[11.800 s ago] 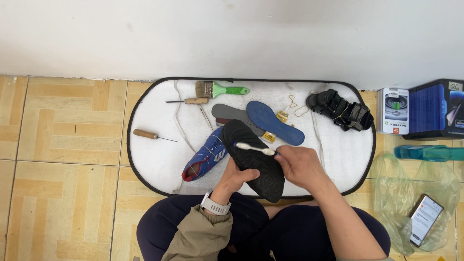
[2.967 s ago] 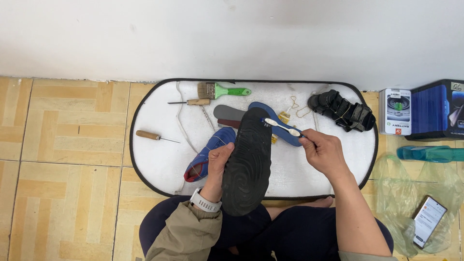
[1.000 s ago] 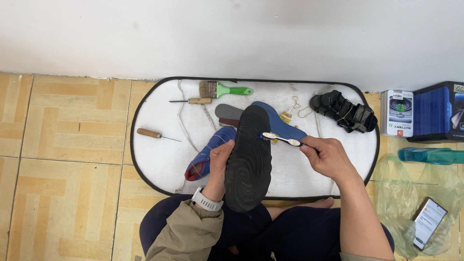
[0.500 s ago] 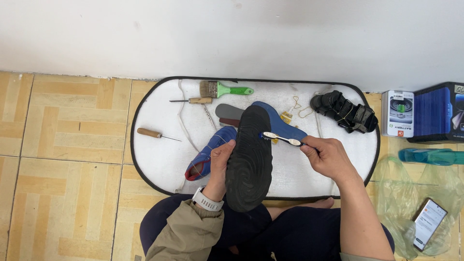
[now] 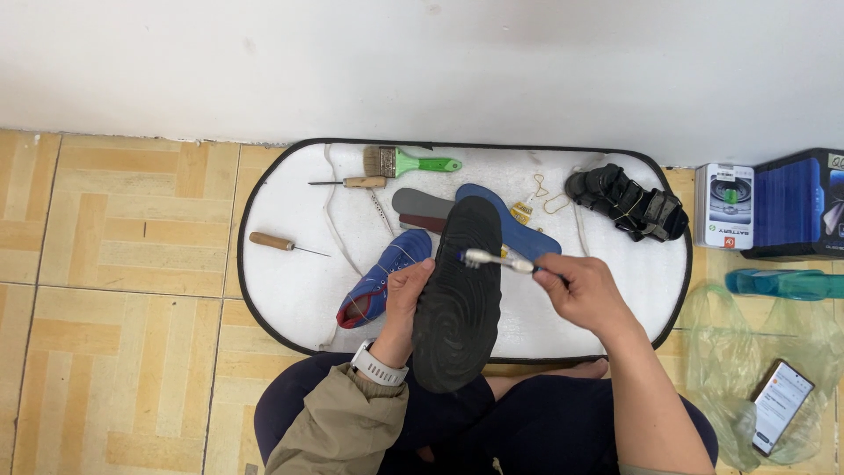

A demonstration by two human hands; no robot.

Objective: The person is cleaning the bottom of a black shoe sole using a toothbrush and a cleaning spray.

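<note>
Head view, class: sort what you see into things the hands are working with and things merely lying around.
In hand:
- black shoe sole, held by the left hand
- toothbrush, held by the right hand, bristles over the sole

Lying about:
- green-handled paintbrush
- two wooden-handled awls
- blue shoe
- blue insole
- black sandal
- phone

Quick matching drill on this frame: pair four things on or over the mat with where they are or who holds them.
Things:
1. black sole
2. toothbrush
3. green-handled paintbrush
4. black sandal

Places:
A. far right of the white mat
B. in the right hand
C. far edge of the mat, left of centre
D. in the left hand

Pairs: 1-D, 2-B, 3-C, 4-A
</note>
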